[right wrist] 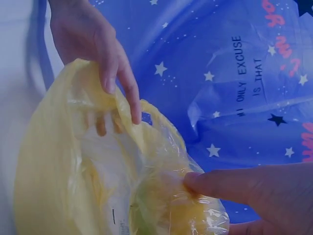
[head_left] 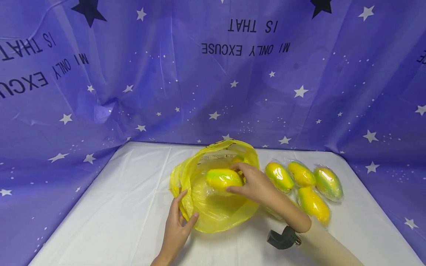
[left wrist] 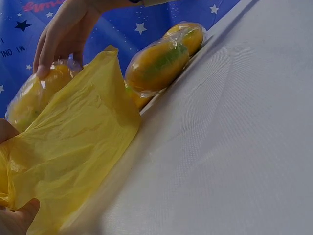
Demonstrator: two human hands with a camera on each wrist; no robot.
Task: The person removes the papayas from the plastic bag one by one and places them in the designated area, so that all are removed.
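A yellow plastic bag (head_left: 229,218) stands on the white table with its mouth spread wide. My left hand (head_left: 176,225) grips its left rim, fingers and thumb on either side of the film. In my right hand (head_left: 256,186) is a yellow-green mango (head_left: 219,180) in clear wrap, held at one end between thumb and fingers over the bag's mouth. The right wrist view shows the thumb pressed on the wrapped mango (right wrist: 190,210), beside the bag's rim. Behind the right fingers, another yellow shape (head_left: 237,159) shows inside the bag, mostly hidden.
Several wrapped mangoes lie right of the bag, among them one near it (head_left: 279,176), one at the far right (head_left: 327,183) and one in front (head_left: 314,207). My right forearm partly covers another. A purple star-printed curtain (head_left: 186,92) hangs behind the white tabletop (head_left: 123,207).
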